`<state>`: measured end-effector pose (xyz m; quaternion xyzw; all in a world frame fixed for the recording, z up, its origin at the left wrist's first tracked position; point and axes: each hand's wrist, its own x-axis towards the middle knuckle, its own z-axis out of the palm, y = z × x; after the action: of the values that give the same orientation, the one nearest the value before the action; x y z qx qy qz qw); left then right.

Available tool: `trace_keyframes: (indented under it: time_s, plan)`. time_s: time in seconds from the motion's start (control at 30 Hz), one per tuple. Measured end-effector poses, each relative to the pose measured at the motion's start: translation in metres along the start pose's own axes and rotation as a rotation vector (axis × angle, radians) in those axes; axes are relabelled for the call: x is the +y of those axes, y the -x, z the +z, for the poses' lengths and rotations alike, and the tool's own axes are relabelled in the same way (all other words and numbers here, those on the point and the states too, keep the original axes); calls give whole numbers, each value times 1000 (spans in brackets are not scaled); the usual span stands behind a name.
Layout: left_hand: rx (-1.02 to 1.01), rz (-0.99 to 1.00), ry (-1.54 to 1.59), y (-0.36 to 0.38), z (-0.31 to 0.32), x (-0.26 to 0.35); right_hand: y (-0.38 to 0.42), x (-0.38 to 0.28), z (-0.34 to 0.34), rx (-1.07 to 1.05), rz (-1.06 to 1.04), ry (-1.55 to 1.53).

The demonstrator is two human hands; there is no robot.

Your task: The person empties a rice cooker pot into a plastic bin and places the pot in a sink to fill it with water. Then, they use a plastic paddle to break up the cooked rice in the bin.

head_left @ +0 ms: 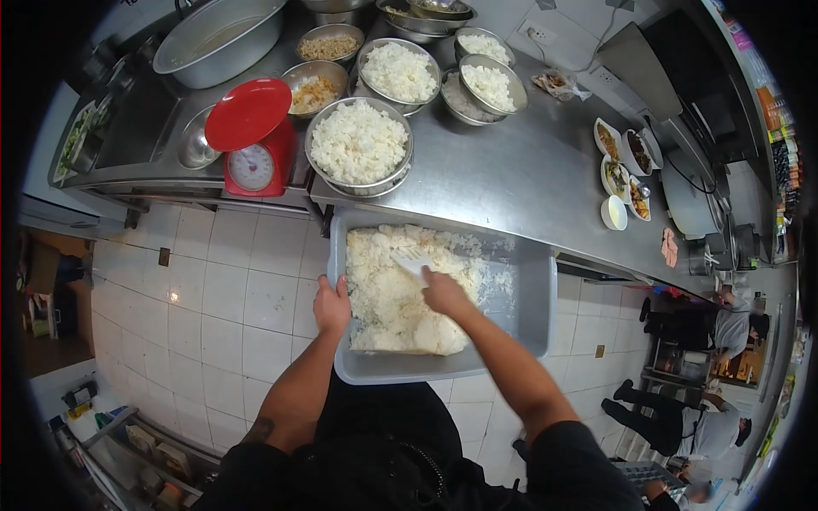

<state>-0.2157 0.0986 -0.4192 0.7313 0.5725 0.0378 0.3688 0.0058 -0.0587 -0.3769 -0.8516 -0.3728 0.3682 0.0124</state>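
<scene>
A large grey plastic tub is at my waist, against the front edge of the steel counter. Cooked white rice fills its left and middle parts, and scattered grains lie toward the right. My right hand is closed round the handle of a white slotted spatula, whose blade rests on the rice. At the tub's left wall, my left hand grips the rim, thumb on the inner side.
On the steel counter stand a red dial scale, a heaped rice bowl and several more metal bowls. Small white dishes sit farther right. A large metal basin is at the back left. People stand at far right.
</scene>
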Motion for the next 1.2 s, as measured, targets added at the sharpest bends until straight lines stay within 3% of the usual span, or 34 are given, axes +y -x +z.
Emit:
trace_keyframes:
  time_s: [0.07, 0.13, 0.3, 0.37, 0.43, 0.53, 0.63, 0.73, 0.83, 0.93, 1.0, 1.1, 1.2]
  plan:
    - [25, 22, -1, -1, 3, 0, 3, 19, -40, -39, -141, 127]
    - [16, 13, -5, 3, 1, 2, 7, -7, -91, -55, -81, 153]
    - [9, -4, -8, -4, 0, 4, -70, -48, -41, 13, 52, 44]
    - [-1, 13, -15, -1, -3, 3, -73, -45, 2, 10, 89, 10]
    - [7, 23, -6, 7, 5, -4, -51, -23, 47, 166, 39, -55]
    - [41, 24, 8, -1, 2, -2, 1, -46, 23, 42, 94, 4]
    - [13, 24, 28, 2, 1, 0, 20, -38, -40, -29, -71, 185]
    - [12, 19, 39, 5, -1, -1, -2, -81, -108, -33, -176, 388]
    - [12, 21, 37, -3, -1, 1, -86, -92, -53, 26, -144, 294]
    - [-3, 14, 24, -4, -3, -3, -85, -106, -10, 29, -82, 155]
    - [-3, 47, 38, 3, 2, 0, -57, -75, 36, 122, -147, 134]
    - [42, 66, 53, -2, 2, -6, -4, -84, 9, 60, -87, 195]
    - [21, 60, 44, 8, 1, -3, 8, -85, -52, -101, -186, 386]
